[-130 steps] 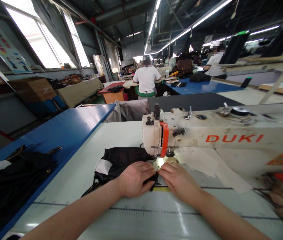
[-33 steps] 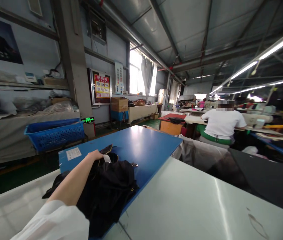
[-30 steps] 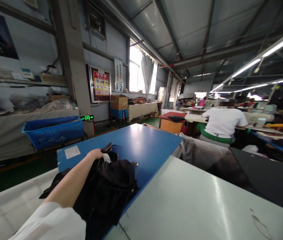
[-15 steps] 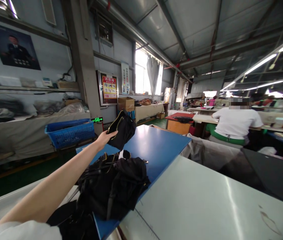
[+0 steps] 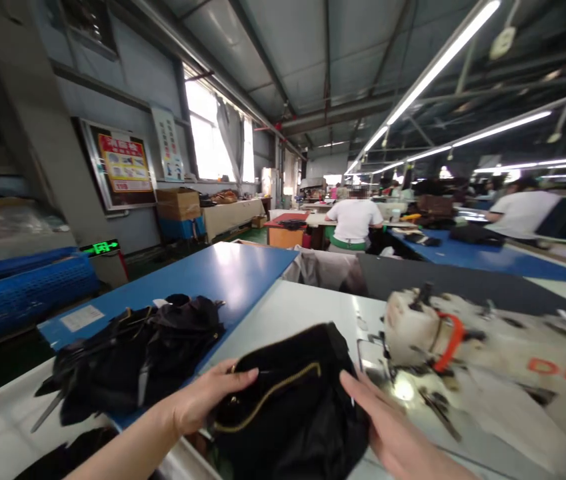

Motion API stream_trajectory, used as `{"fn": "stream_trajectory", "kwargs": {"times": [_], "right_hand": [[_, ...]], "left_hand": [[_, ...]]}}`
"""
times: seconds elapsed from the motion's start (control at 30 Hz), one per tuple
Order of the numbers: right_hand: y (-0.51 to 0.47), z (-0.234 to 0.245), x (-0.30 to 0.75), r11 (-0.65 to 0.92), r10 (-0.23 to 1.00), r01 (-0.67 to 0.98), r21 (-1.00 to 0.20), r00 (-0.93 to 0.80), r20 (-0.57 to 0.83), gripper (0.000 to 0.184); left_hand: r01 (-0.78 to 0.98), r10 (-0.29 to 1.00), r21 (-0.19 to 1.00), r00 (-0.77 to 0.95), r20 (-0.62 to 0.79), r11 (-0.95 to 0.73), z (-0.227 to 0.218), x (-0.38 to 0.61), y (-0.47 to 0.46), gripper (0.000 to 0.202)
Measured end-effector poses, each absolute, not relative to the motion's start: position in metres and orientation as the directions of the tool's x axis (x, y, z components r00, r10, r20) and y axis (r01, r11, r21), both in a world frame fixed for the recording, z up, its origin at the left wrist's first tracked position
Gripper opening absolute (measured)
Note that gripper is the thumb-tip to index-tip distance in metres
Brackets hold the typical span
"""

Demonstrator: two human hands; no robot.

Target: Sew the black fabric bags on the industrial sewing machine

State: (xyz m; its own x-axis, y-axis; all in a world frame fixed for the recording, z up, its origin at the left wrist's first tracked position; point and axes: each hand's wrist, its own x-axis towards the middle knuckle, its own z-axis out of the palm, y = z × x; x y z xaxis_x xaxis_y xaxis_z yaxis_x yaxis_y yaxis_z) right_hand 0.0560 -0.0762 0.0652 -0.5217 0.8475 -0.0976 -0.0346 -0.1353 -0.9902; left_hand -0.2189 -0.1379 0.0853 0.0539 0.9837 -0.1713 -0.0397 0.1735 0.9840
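A black fabric bag (image 5: 295, 420) with a gold zipper across its face is held up in front of me. My left hand (image 5: 207, 399) pinches its left edge, thumb on top near the zipper's end. Along the right edge, my right hand (image 5: 387, 423) grips the fabric, with its fingers partly hidden behind the bag. To the left, a heap of similar black bags (image 5: 137, 353) lies on the blue tabletop (image 5: 213, 273). The lit needle area of a white sewing machine (image 5: 443, 327) is just right of my right hand.
A pale machine table (image 5: 293, 307) adjoins the blue top. At the left is a blue plastic basket (image 5: 27, 300). A person in a white shirt (image 5: 354, 222) sits at a bench ahead, and another person (image 5: 523, 213) is at the right.
The bag in my left hand has come from above the heap toward me and lower. My right hand has entered and taken its right side. The view has swung right, showing the sewing machine.
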Motion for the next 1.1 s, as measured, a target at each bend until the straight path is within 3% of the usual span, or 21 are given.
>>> {"fn": "stream_trajectory", "kwargs": {"times": [0.07, 0.1, 0.17, 0.23, 0.3, 0.37, 0.43, 0.57, 0.67, 0.77, 0.9, 1.1], "right_hand": [[-0.079, 0.078, 0.053, -0.111, 0.847, -0.097, -0.989, -0.529, -0.044, 0.040], [-0.081, 0.084, 0.055, -0.011, 0.850, -0.066, -0.998, -0.526, 0.026, 0.035], [-0.083, 0.094, 0.064, 0.281, 0.822, 0.033, -0.959, -0.523, 0.223, 0.023], [-0.083, 0.097, 0.078, 0.606, 0.699, 0.119, -0.786, -0.552, 0.455, 0.026], [-0.081, 0.090, 0.092, 0.834, 0.516, 0.179, -0.522, -0.589, 0.622, 0.042], [-0.076, 0.071, 0.104, 0.907, 0.421, 0.273, -0.322, -0.629, 0.653, 0.053], [-0.073, 0.043, 0.115, 0.878, 0.474, 0.396, -0.268, -0.642, 0.603, 0.052], [-0.080, -0.009, 0.138, 0.751, 0.659, 0.537, -0.385, -0.580, 0.479, 0.036], [-0.091, -0.019, 0.148, 0.636, 0.771, 0.583, -0.504, -0.493, 0.403, 0.030], [-0.095, -0.010, 0.144, 0.544, 0.837, 0.595, -0.592, -0.436, 0.331, 0.028], [-0.092, -0.005, 0.127, 0.503, 0.855, 0.582, -0.639, -0.444, 0.269, 0.028], [-0.089, -0.024, 0.117, 0.495, 0.853, 0.572, -0.654, -0.463, 0.241, 0.033]], "left_hand": [[0.042, 0.974, 0.987, 0.160, -0.162, 0.158, 0.077, -0.197, -0.132, 0.036], [0.124, 0.977, 0.989, 0.186, -0.104, 0.082, 0.077, -0.191, -0.129, 0.033], [0.341, 0.962, 0.914, 0.230, 0.146, -0.220, 0.084, -0.187, -0.123, 0.027], [0.534, 0.838, 0.645, 0.335, 0.432, -0.546, 0.092, -0.189, -0.118, 0.026], [0.651, 0.678, 0.302, 0.457, 0.576, -0.696, 0.088, -0.192, -0.116, 0.032], [0.725, 0.633, 0.087, 0.528, 0.565, -0.683, 0.067, -0.192, -0.117, 0.039], [0.778, 0.687, 0.017, 0.544, 0.483, -0.628, 0.036, -0.190, -0.120, 0.045], [0.804, 0.785, 0.058, 0.559, 0.266, -0.592, -0.009, -0.183, -0.135, 0.065], [0.825, 0.837, 0.172, 0.499, 0.226, -0.538, -0.002, -0.176, -0.146, 0.070], [0.800, 0.840, 0.263, 0.491, 0.230, -0.539, 0.018, -0.162, -0.147, 0.065], [0.753, 0.812, 0.312, 0.498, 0.305, -0.579, 0.019, -0.127, -0.134, 0.042], [0.785, 0.786, 0.220, 0.465, 0.408, -0.579, -0.004, -0.087, -0.116, 0.029]]}}
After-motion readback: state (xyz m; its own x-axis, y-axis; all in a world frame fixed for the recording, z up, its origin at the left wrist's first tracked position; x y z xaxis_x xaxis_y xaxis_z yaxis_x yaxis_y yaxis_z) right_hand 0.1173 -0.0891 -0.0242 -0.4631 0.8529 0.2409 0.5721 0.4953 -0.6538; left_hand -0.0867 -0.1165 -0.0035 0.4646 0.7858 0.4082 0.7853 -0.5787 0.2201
